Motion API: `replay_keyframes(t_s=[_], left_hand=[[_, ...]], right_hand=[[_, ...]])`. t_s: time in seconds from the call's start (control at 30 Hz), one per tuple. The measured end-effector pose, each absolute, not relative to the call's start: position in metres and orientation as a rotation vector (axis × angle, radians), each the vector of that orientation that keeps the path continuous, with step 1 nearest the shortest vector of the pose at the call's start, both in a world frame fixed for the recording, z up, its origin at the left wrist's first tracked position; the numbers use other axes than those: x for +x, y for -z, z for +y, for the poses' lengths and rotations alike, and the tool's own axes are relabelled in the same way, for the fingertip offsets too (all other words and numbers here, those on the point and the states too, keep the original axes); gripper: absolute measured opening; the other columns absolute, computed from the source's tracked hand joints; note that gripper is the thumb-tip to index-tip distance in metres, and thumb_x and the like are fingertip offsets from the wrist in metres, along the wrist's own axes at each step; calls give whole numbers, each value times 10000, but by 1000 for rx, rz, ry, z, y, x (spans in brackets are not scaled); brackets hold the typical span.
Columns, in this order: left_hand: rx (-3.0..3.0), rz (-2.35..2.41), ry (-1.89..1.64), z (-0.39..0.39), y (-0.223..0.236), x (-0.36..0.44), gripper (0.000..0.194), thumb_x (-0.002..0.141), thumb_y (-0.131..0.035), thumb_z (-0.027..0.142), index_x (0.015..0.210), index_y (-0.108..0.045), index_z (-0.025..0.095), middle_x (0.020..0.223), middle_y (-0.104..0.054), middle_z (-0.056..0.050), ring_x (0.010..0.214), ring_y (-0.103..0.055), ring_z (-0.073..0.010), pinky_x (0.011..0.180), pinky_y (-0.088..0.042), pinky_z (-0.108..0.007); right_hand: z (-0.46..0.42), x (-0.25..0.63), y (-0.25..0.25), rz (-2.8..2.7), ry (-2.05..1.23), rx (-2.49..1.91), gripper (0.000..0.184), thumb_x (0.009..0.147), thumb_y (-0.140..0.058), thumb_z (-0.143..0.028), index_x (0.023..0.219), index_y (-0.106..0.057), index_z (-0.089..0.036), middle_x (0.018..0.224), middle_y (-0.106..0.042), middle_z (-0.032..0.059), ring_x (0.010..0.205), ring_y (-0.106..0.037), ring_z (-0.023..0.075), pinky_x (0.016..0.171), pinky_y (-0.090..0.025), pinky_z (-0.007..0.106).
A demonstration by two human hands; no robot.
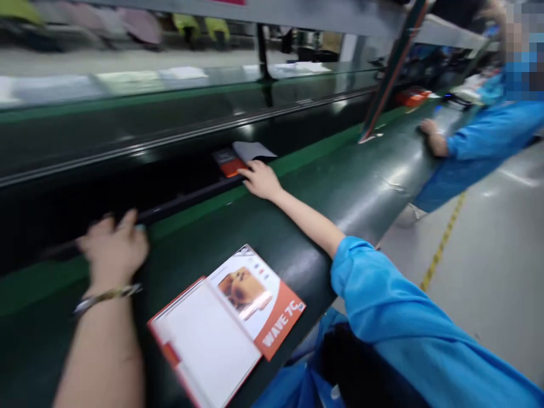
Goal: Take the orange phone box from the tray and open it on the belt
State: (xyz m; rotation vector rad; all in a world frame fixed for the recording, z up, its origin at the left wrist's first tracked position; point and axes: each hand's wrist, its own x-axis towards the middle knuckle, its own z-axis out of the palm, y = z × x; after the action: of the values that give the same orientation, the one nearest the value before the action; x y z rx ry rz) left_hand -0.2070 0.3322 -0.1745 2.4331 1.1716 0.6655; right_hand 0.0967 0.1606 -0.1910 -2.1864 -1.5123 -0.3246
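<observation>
My left hand, blurred and wearing a bracelet, lies over the near edge of the dark trough with its fingers apart and nothing seen in them. My right hand reaches to the same edge farther right. Its fingers are stretched out, their tips at a black and orange box with a white flap or sheet beside it. On the green bench in front of me lies an open box, its white side to the left and its printed cover reading "WAVE 7C" to the right.
The dark trough runs along the green bench. A slanted post rises from the bench. At the right, a co-worker in a blue sleeve rests a hand on it. Papers lie on the far ledge.
</observation>
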Motion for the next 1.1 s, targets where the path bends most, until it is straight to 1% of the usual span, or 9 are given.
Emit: replay_keyframes(t_s=[0.07,0.13,0.23,0.4,0.53,0.73,0.93,1.0,1.1], left_hand=[[2452,939,-751,333,193,-221,699,968,-424,555,1387,-534,7,1625,-307,-251,1531,-231,-426,1264,-126,-628],[2454,903,-762,329,207,-229,748,971,-385,572,1436,-494,-4,1628,-301,-254,1543,-250,-360,1288,-184,-527],[2352,919,-765,310,217,-242,701,989,-327,570,1477,-496,96,1628,-345,-193,1533,-309,-298,1291,-231,-480],[1891,858,-762,252,210,-296,652,990,-389,620,1483,-507,210,1624,-392,-81,1534,-310,-229,1323,-139,-438],[1720,804,-679,212,204,-335,642,1002,-399,635,1517,-464,256,1610,-417,-55,1517,-338,-236,1323,-145,-449],[1635,616,-579,180,199,-336,700,976,-498,615,1576,-339,291,1653,-338,-48,1533,-296,-254,1315,-167,-458],[1693,603,-606,161,202,-320,673,916,-655,530,1496,-440,264,1594,-414,-90,1451,-414,-307,1269,-269,-481],[1688,595,-625,159,205,-319,650,918,-657,509,1479,-452,254,1561,-452,-103,1421,-449,-311,1253,-291,-487],[1674,611,-665,161,207,-317,587,934,-620,490,1448,-480,241,1516,-499,-112,1386,-483,-308,1221,-330,-490]], right_hand=[[157,94,191,-1528,330,-2094,420,1004,-485,-125,1412,-585,-119,1511,-437,195,1427,-322,347,1154,-354,533],[150,90,191,-1580,329,-1992,410,993,-481,-120,1384,-606,-116,1476,-475,192,1411,-356,338,1151,-364,525],[128,82,190,-1634,336,-1866,378,989,-487,-156,1334,-638,-128,1389,-550,184,1344,-443,322,1124,-414,519],[58,50,187,-1694,283,-1683,351,1037,-446,-256,1323,-626,-161,1299,-598,162,1258,-529,289,1101,-468,507],[-8,4,184,-1793,153,-1559,411,1093,-339,-330,1449,-517,-228,1392,-559,125,1297,-521,256,1090,-480,481],[-41,-59,174,-2121,60,-1275,651,1035,-304,-685,1508,-472,-270,1525,-440,128,1389,-407,341,1098,-400,554],[-49,-93,154,-2284,-9,-1313,695,992,-371,-756,1488,-496,-285,1527,-478,96,1474,-327,344,1220,-205,598],[-56,-107,147,-2333,-83,-1364,769,943,-458,-796,1530,-450,-298,1560,-443,97,1496,-291,361,1230,-204,608],[-64,-127,144,-2477,-121,-1419,857,900,-610,-749,1596,-349,-321,1617,-348,131,1482,-282,457,1185,-238,713]])
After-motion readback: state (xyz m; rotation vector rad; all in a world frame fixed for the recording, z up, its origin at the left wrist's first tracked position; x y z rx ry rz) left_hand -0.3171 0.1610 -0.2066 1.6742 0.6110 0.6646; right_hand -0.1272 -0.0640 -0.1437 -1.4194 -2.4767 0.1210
